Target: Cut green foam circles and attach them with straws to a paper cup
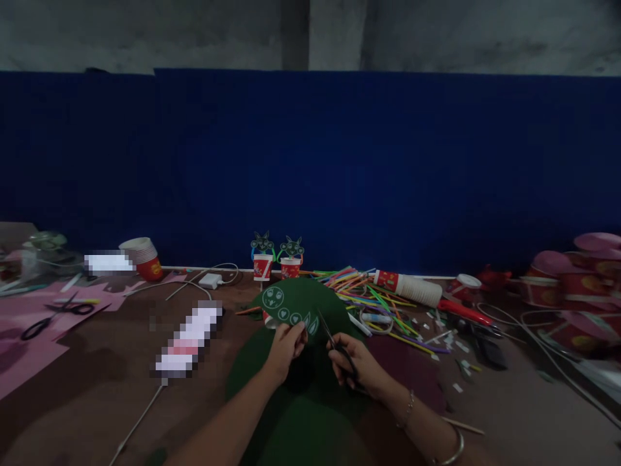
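A dark green sheet (310, 298) with white drawings of a round face, small heart circles and pointed ear shapes is raised above the table. My left hand (291, 341) pinches its lower edge beside the drawn ears. My right hand (352, 362) is closed around the handles of black scissors (330, 333), whose blades lie against the sheet just right of the ear drawings. Whether the blades are cutting into it cannot be made out. More dark green material (295, 427) spreads below my hands.
Two red cup figures (262, 265) stand behind the sheet. Colourful pipe cleaners (383, 304), stacked paper cups (412, 288), a red-handled tool (466, 312) and paper scraps lie right. Pink paper (39, 349) with other scissors (58, 314), a blurred-out phone-like device (189, 340) and cables lie left.
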A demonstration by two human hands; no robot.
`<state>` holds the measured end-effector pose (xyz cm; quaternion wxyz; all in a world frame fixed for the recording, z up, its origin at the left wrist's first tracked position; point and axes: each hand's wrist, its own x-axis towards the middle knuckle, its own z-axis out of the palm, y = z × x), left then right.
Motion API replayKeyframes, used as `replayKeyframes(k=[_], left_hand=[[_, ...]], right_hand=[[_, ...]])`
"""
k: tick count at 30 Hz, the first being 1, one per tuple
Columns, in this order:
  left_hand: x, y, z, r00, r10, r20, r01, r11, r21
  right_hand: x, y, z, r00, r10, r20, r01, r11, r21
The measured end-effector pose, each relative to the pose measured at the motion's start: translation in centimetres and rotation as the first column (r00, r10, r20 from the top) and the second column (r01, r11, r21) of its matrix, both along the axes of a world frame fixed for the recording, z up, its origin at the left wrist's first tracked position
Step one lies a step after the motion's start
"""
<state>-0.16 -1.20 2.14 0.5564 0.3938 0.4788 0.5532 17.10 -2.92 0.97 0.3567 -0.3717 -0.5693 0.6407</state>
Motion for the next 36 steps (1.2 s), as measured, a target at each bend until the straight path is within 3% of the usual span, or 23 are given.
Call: replayKeyframes(k=[4, 10, 17, 26, 33, 36], left_hand=[[0.0, 0.2, -0.5, 0.999, 0.032, 0.003, -0.032, 0.999, 0.015], [-0.4, 0.3, -0.5, 0.982, -0.163, -0.095, 0.167, 0.985, 0.035], [-0.8, 0.6, -1.0, 0.969, -0.223, -0.104, 0.227, 0.974, 0.027], [-0.9, 0.6, -1.3, 0.991, -0.130, -0.015, 0.130, 0.992, 0.000], [-0.7, 0.6, -1.0, 0.993, 0.119, -0.020, -0.119, 0.993, 0.007], [-0.5, 0.5, -0.9, 0.997, 0.077, 0.004, -0.077, 0.997, -0.024]], right_hand=[[0.3, -0.1, 0.3, 0.999, 0.033, 0.035, -0.032, 0.999, -0.022], [1.1, -0.1, 0.7, 0.998, 0.052, 0.040, -0.050, 0.998, -0.035], [1.3, 0.1, 0.4, 0.997, 0.065, 0.028, -0.062, 0.993, -0.097], [1.3, 0.1, 0.8, 0.997, 0.069, 0.020, -0.066, 0.991, -0.120], [1.4, 0.2, 0.3, 0.995, 0.087, 0.047, -0.082, 0.992, -0.099], [1.5, 0.1, 0.3, 0.993, 0.104, 0.056, -0.098, 0.990, -0.100]])
